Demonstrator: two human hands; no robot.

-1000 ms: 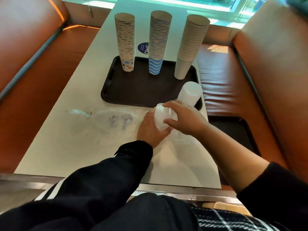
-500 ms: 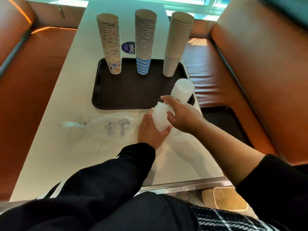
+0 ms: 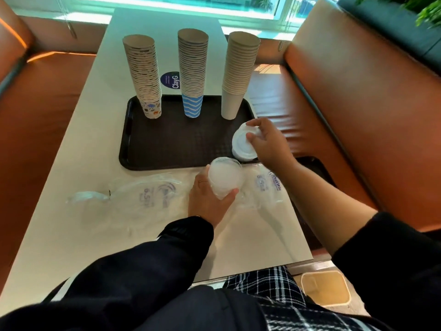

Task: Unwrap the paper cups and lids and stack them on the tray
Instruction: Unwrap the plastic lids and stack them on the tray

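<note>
The left hand (image 3: 210, 199) gripped the wrapped lid stack (image 3: 225, 179) at six o'clock of the tray (image 3: 171, 142). At four o'clock, the right hand (image 3: 267, 142) pinched lids (image 3: 243, 146) onto the tray's pile; seating them squarely would prevent toppling.

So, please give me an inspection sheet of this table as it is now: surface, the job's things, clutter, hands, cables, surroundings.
Surface: white table carrying a dark tray.
Job's things: three upside-down cup stacks, patterned, blue-striped and plain, stand along the tray's far side; white lid stack at its near right corner; wrapped lids in hand.
Clutter: empty plastic sleeve on the table.
Hands: left hand grips the wrapped lids; right hand holds the lid stack's top.
Cables: nothing seen.
Surroundings: orange booth seats, window beyond.
</note>
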